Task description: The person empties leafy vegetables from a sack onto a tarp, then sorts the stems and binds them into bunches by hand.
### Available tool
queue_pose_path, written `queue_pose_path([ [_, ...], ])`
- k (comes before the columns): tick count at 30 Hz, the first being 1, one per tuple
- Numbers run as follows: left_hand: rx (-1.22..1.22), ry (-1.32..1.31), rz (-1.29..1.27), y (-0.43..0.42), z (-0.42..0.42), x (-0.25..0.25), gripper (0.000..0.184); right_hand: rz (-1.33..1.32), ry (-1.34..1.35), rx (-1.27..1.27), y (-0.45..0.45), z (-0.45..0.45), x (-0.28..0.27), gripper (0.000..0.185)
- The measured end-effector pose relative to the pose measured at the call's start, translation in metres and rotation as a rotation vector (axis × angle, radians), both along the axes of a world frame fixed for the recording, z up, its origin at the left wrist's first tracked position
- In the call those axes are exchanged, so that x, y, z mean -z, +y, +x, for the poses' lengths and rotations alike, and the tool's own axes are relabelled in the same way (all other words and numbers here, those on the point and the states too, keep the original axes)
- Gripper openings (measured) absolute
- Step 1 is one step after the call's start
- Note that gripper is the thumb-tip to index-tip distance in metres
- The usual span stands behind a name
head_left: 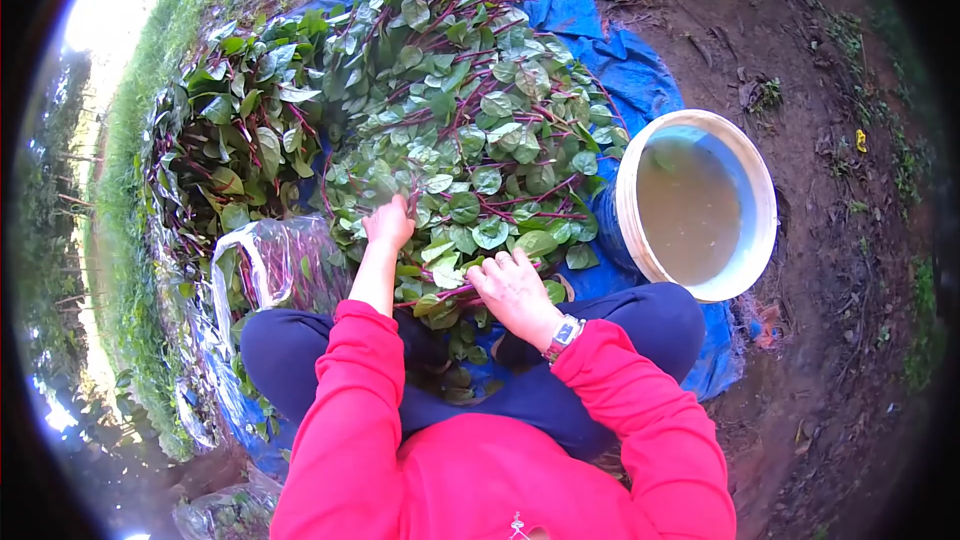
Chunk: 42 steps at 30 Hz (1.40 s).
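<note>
A large heap of Malabar spinach [490, 130], with green leaves and purple-red stems, lies in front of my crossed legs. At its near left part, my left hand [388, 223] is closed in a pinch on a sprig, whose leaves are blurred above the fingertips. My right hand [515, 295], wearing a wristwatch [565, 332], is curled over purple stems [455, 292] close to my lap. Those stems stick out to the left of the fingers. Leaves partly hide the fingertips of both hands.
A white bucket [628, 200] of murky water stands on the right. Beside my left knee is a clear plastic bag [290, 260] with purple stems inside. Another leafy pile [235, 140] rises at the left. A blue tarp [630, 75] lies underneath, with bare soil [840, 240] beyond.
</note>
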State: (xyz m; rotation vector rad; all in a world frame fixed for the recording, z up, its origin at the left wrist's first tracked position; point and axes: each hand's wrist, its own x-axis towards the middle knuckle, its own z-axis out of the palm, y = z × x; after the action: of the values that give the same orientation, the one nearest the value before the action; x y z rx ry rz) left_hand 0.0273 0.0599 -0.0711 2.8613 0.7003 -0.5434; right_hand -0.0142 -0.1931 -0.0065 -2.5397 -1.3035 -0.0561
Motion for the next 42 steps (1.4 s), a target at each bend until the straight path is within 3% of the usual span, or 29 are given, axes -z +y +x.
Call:
queue_pose_path([
  [4, 0.050, -0.207, -0.109, -0.002, -0.002, -0.009, 0.022, -0.033, 0.115, 0.002, -0.002, -0.004, -0.002, 0.014],
  [6, 0.103, -0.314, -0.103, -0.009, -0.004, -0.031, 0.019, 0.057, -0.037, -0.010, 0.000, 0.000, -0.003, 0.015],
  [8, 0.377, -0.412, -0.296, -0.020, -0.005, -0.054, 0.019, 0.095, -0.086, -0.006, 0.002, 0.007, -0.013, 0.017],
  [10, 0.469, -0.088, -0.650, -0.041, -0.004, -0.087, 0.022, 0.130, -0.134, 0.006, 0.002, 0.010, -0.013, 0.019],
  [12, 0.535, 0.286, -0.791, -0.058, 0.000, -0.117, 0.029, 0.112, -0.172, 0.051, 0.003, 0.010, -0.003, 0.018],
  [14, 0.549, 0.414, -0.735, -0.064, 0.010, -0.119, 0.029, 0.034, -0.060, 0.042, 0.002, 0.002, 0.002, 0.017],
  [16, 0.499, 0.179, -0.805, -0.056, 0.022, -0.073, 0.029, -0.043, 0.048, 0.026, 0.001, -0.002, 0.003, 0.016],
  [18, 0.477, 0.039, -0.691, -0.057, 0.032, -0.024, 0.032, 0.008, 0.054, -0.019, 0.002, -0.002, 0.001, 0.014],
  [20, 0.375, -0.242, -0.046, -0.062, 0.033, 0.006, 0.035, 0.043, 0.065, -0.031, 0.002, 0.000, 0.000, 0.014],
  [22, 0.469, 0.064, 0.137, -0.063, 0.028, -0.001, 0.039, 0.045, 0.085, -0.036, 0.001, 0.000, 0.002, 0.014],
  [23, 0.550, 0.080, 0.163, -0.059, 0.025, -0.005, 0.032, 0.045, 0.080, -0.036, 0.000, 0.000, 0.002, 0.015],
  [24, 0.550, 0.084, 0.165, -0.052, 0.025, -0.011, 0.032, 0.048, 0.083, -0.036, 0.001, 0.000, 0.001, 0.015],
  [26, 0.461, 0.016, -0.078, -0.035, 0.024, -0.022, 0.026, 0.014, 0.118, -0.042, 0.002, -0.001, -0.001, 0.020],
  [27, 0.371, -0.186, -0.106, -0.030, 0.018, -0.035, 0.019, 0.020, 0.124, -0.039, 0.002, -0.001, -0.002, 0.020],
  [30, 0.274, -0.234, -0.223, -0.016, 0.004, -0.072, 0.030, 0.014, 0.083, -0.019, 0.004, -0.001, -0.002, 0.019],
  [31, 0.268, -0.240, -0.218, -0.010, 0.001, -0.074, 0.030, 0.002, 0.093, 0.015, 0.004, -0.001, 0.000, 0.017],
  [33, 0.090, -0.013, -0.553, -0.001, -0.003, -0.073, 0.036, -0.020, 0.095, 0.065, 0.004, 0.000, 0.000, 0.014],
  [38, 0.133, -0.246, -0.628, -0.006, -0.011, -0.060, 0.029, -0.057, 0.091, 0.071, 0.002, 0.000, -0.004, 0.016],
  [42, 0.264, -0.436, -0.358, -0.026, -0.019, -0.062, 0.019, -0.103, 0.072, 0.061, 0.002, -0.002, -0.006, 0.020],
])
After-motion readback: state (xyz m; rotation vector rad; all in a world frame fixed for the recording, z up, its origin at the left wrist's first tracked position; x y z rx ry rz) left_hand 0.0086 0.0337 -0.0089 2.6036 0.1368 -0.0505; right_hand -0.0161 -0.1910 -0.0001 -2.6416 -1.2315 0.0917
